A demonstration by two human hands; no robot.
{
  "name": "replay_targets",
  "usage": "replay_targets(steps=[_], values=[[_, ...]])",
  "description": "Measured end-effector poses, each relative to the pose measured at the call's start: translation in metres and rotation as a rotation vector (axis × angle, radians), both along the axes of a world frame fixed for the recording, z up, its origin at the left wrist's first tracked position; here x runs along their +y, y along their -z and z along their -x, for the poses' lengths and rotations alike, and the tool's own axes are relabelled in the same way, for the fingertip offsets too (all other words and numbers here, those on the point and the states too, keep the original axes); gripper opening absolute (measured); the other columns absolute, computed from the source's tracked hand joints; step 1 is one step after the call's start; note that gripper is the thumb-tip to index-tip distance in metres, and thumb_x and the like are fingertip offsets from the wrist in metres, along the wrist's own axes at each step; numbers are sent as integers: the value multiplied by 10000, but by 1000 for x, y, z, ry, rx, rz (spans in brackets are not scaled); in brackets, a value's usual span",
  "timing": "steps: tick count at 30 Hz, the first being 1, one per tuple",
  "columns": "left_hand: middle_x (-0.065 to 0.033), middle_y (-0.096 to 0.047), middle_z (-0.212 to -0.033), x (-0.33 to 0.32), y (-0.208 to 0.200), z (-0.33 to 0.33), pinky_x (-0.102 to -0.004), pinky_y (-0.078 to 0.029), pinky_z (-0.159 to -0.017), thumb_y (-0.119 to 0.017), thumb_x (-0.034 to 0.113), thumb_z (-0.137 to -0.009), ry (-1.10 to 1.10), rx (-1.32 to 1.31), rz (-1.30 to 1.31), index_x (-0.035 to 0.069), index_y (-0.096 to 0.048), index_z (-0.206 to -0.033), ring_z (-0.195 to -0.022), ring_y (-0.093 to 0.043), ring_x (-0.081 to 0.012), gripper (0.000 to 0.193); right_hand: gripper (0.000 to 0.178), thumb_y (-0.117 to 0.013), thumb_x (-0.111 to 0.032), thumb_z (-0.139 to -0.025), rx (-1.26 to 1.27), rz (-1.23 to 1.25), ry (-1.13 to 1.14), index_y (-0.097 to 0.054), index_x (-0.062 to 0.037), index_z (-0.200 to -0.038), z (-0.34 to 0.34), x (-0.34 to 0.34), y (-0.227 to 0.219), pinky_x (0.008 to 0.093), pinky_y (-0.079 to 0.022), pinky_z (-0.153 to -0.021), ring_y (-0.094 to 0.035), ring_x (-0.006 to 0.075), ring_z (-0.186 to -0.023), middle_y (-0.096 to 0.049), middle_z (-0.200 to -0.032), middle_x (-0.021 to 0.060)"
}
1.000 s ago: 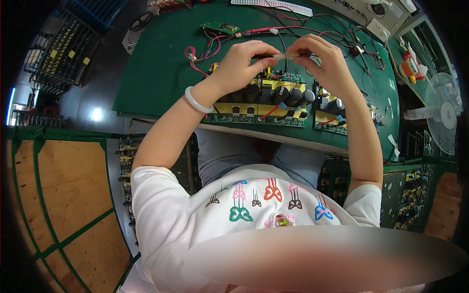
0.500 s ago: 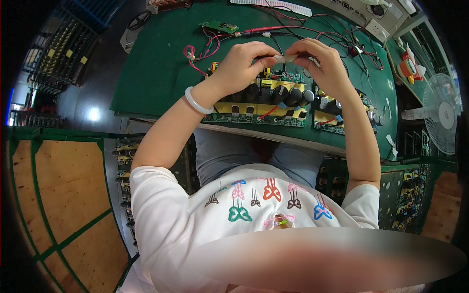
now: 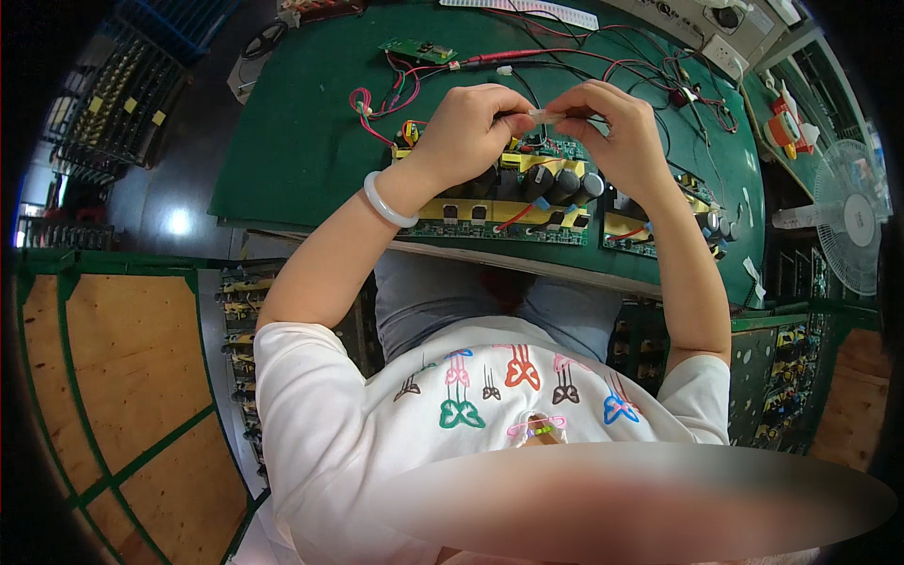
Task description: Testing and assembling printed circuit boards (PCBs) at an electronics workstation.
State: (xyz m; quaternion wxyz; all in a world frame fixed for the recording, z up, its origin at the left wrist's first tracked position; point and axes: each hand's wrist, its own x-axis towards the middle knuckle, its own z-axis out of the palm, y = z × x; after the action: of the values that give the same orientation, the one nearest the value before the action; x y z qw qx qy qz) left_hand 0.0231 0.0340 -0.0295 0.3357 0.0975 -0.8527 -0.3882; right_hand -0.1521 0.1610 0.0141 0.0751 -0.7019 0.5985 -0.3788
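Observation:
My left hand [image 3: 477, 130] and my right hand [image 3: 617, 130] meet above a circuit board [image 3: 499, 215]. Between their closed fingertips is a small whitish plug connector [image 3: 543, 117], pinched from both sides. Thin wires run near it, partly hidden by my fingers; whether it is one piece or two joined halves I cannot make out. The board below carries black capacitors [image 3: 565, 186], yellow parts and a short red wire. A second, similar board [image 3: 626, 228] lies under my right forearm.
On the green table [image 3: 301, 141] a small green board [image 3: 419, 50] is attached to looped red and black wires [image 3: 363, 102]. More cables [image 3: 673, 71] tangle at the back right near a white socket strip [image 3: 725, 56]. A white fan [image 3: 852, 221] stands at the right.
My hands have shifted slightly, the right one a little left and down. The connector stays pinched between them. A white plug on the black cable behind has moved slightly left.

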Motion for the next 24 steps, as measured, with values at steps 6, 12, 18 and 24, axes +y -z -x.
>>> replay_targets(steps=[6, 12, 18, 24], values=[[-134, -721, -897, -1, -6, 2, -328, -534, -726, -673, 52, -870, -60, -40, -21, -26, -712, -970, -789, -694, -210, 133, 247, -734, 60, -782, -175, -1, 13, -675, -18, -1010, -2, -8, 5, 326, -558, -764, -700, 244, -826, -702, -948, 119], [-148, -718, -982, -24, -12, 4, -371, -557, -782, -658, 2, -870, -163, -68, 169, 11, -617, -1162, -883, -715, -282, 295, 286, -713, 0, -835, 77, 190, 86, -653, -40, -1111, 47, -8, 17, 365, -550, -797, -694, 279, -914, -696, -986, 120], [-172, -589, -1285, -33, -14, -43, -416, -530, -879, -635, -45, -842, -228, -160, 582, 48, -595, -1142, -1056, -642, -359, 317, 174, -594, -161, -921, 366, 9, 661, -649, -51, -1043, 203, 12, 36, 449, -527, -788, -656, 379, -925, -678, -996, 181], [-138, -622, -1196, 24, -3, -86, -357, -540, -801, -654, -85, -843, -194, -34, 241, 19, -653, -996, -943, -654, -271, 185, 420, -614, -386, -922, 531, -347, 830, -553, -222, -1303, 294, 17, 79, 522, -522, -860, -650, 390, -1045, -697, -1073, 160]])
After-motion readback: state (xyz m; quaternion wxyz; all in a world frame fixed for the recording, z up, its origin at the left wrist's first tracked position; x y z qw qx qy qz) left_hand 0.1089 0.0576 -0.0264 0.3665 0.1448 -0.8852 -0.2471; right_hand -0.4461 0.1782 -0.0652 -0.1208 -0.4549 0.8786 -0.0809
